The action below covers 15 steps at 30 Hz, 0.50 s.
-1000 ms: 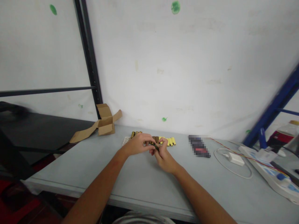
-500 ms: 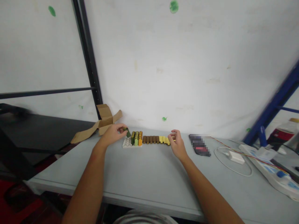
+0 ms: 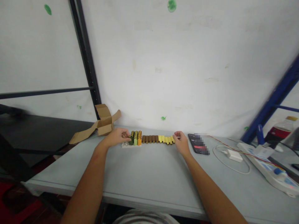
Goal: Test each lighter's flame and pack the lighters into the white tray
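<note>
My left hand (image 3: 119,137) is closed on a small dark green lighter-like piece (image 3: 130,141), at the left side of the standing pieces. It is over a white holder (image 3: 132,146) with pockets, where dark green, light green (image 3: 135,142) and orange (image 3: 139,142) pieces stand upright in rows with black-and-yellow tops. My fingers partly hide the held piece and the holder's left end. My right hand (image 3: 181,141) is at the right end of a row of flat yellow pieces (image 3: 167,140), its fingers loosely curled with thumb and fingertips apart. Brown pieces (image 3: 150,139) lie between the yellow ones and the holder.
An unfolded cardboard box (image 3: 104,123) lies at the back left of the grey table (image 3: 149,174). Right of my right hand lies a dark phone (image 3: 197,143). Farther right are a white charger (image 3: 234,155) with its cable, a power strip (image 3: 268,168) and a bottle (image 3: 281,129).
My left hand has lowered the dark green piece from a tilted position above the holder to beside the standing pieces. My right hand has shifted slightly right, uncovering more yellow pieces.
</note>
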Available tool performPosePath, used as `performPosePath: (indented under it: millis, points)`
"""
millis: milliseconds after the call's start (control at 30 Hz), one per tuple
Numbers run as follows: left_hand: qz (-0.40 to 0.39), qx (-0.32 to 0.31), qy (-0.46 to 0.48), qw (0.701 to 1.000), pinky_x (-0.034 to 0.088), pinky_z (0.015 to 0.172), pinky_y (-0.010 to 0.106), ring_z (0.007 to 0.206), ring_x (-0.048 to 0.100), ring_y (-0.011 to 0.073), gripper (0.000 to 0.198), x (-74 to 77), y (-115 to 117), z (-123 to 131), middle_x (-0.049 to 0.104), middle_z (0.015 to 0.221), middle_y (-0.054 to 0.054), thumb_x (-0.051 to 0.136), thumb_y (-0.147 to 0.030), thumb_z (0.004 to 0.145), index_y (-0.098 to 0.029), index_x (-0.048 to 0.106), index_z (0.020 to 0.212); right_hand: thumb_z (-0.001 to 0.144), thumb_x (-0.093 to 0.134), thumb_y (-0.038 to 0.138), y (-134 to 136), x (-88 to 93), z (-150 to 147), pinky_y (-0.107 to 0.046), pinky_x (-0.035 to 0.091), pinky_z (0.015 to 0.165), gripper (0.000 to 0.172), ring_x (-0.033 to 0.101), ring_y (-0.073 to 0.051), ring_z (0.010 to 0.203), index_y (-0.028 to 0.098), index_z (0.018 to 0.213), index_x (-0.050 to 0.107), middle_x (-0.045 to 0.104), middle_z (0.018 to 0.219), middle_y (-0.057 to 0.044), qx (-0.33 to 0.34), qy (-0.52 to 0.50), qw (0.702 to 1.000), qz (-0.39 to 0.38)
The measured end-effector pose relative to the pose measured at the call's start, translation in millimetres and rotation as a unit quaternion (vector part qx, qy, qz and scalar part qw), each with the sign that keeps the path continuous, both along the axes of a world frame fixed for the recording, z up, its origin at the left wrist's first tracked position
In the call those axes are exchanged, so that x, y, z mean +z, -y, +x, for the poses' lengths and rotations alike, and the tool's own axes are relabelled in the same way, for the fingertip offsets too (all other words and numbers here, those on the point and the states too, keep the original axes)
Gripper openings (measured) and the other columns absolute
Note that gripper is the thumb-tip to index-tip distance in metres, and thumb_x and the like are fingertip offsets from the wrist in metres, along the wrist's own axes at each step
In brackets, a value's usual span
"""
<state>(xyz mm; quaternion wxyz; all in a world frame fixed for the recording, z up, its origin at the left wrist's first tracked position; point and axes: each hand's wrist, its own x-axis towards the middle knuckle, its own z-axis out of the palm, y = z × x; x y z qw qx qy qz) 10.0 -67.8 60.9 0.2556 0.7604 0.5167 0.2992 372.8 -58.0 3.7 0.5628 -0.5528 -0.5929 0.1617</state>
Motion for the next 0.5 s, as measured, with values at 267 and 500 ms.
performPosePath:
  millis: [267,500]
  points:
    - [-0.02,-0.008,-0.012,1.0,0.045,0.052,0.026,0.058,0.062,0.0183,0.029,-7.8,-6,0,0.067,0.06,0.001,0.076,-0.043,0.063,-0.018,0.063,0.07,0.084,0.042,0.032,-6,-11.4,4,-0.035,0.045,0.073,0.024,0.061,-0.023,0.076,0.017,0.089,0.061,0.067,0.086,-0.01,-0.038,0.065,0.997,-0.007]
    - [-0.018,0.016,-0.047,0.999,0.039,0.047,0.024,0.053,0.056,0.0153,0.02,-0.1,3,11,0.062,0.054,-0.002,0.071,-0.035,0.06,-0.019,0.059,0.062,0.081,0.045,0.026,-8,-14.0,10,-0.034,0.045,0.076,0.026,0.06,-0.021,0.076,0.015,0.097,0.063,0.068,0.094,-0.011,-0.078,0.131,0.988,-0.009]
